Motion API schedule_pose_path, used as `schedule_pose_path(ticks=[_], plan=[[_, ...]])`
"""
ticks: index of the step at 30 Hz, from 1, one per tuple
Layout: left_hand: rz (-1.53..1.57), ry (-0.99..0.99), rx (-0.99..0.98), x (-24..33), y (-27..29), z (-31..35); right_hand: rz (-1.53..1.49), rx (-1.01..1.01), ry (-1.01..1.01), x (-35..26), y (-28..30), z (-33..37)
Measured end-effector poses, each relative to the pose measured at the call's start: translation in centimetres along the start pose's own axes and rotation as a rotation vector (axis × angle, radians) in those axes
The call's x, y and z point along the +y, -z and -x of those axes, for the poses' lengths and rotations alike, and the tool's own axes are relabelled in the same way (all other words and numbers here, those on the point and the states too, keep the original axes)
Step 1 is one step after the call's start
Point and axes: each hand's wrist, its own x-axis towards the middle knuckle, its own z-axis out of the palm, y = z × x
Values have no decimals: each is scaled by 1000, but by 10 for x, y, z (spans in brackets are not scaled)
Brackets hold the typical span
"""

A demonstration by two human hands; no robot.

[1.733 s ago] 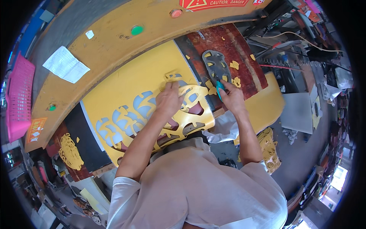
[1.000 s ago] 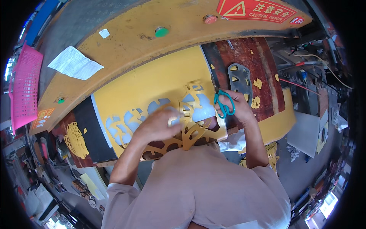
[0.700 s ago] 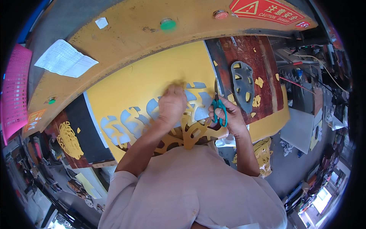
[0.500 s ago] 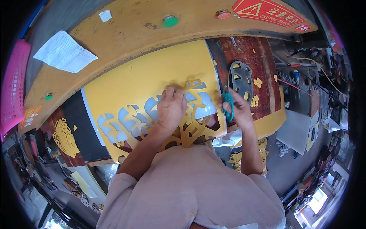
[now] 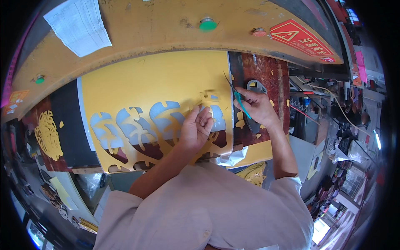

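My right hand (image 5: 260,109) grips a pair of scissors (image 5: 239,103) by the teal handles, blades pointing up and left at the right edge of the yellow sheet (image 5: 154,79). My left hand (image 5: 196,130) is held over the sheet, fingers curled and pressed together. A smeared yellow cut piece (image 5: 207,98) shows at its fingertips; whether they grip it is unclear. Along its near side, the sheet has a row of curved, strap-like cut-outs (image 5: 164,114) showing pale and dark red layers beneath. Behind my right hand, a dark grey sole-shaped plate with holes (image 5: 257,86) is partly hidden.
A yellow machine beam (image 5: 154,29) spans the far side, with green buttons (image 5: 207,23), a red button (image 5: 258,32) and a red warning sign (image 5: 298,37). Yellow scraps (image 5: 48,135) are heaped at the left on the dark red board. A paper sheet (image 5: 78,26) lies on the beam.
The lattice of yellow strips under my left hand has left the sheet's near right part. My left hand has turned with fingers curled upward. The scissors have swung to point up-left. The view has shifted.
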Motion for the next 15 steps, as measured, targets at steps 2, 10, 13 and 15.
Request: schedule_pose_path(ticks=[2, 10, 13, 15], plan=[[78, 15, -60, -7, 4, -3, 387, 164, 322, 2, -2, 1], [76, -170, -22, -23, -9, -19, 998, -169, 201, -7, -19, -26], [-13, -218, 37, -25, -8, -25, 849, -194, 381, -1, 13, -35], [-36, -255, 73, -25, -4, -27, 707, -104, 565, 13, 31, -38]])
